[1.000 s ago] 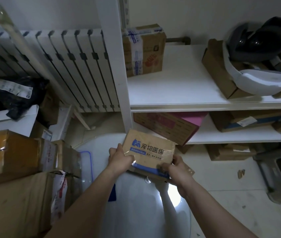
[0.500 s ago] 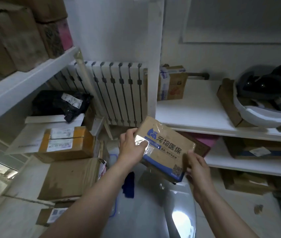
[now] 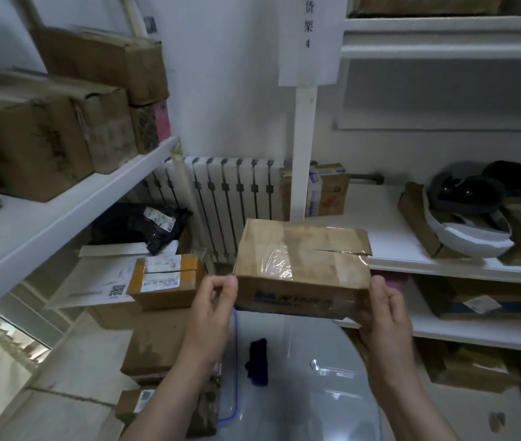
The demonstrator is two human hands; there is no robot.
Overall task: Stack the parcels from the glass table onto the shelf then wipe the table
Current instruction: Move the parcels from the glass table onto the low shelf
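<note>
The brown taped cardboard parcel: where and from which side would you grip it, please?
Grip the brown taped cardboard parcel at its short ends, from either side, as the left hand and right hand do: it lies wide and level; its top seam gapes.

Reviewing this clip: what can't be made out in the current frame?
Head view:
- Blue print on the parcel: blurred, unreadable.
- Fingers of the right hand: hidden behind the parcel.
- Boxes at upper left: motion-blurred, cut off by the left edge.
- Glass table: far edge hidden by the parcel and left hand, near part cut off at the bottom.
</note>
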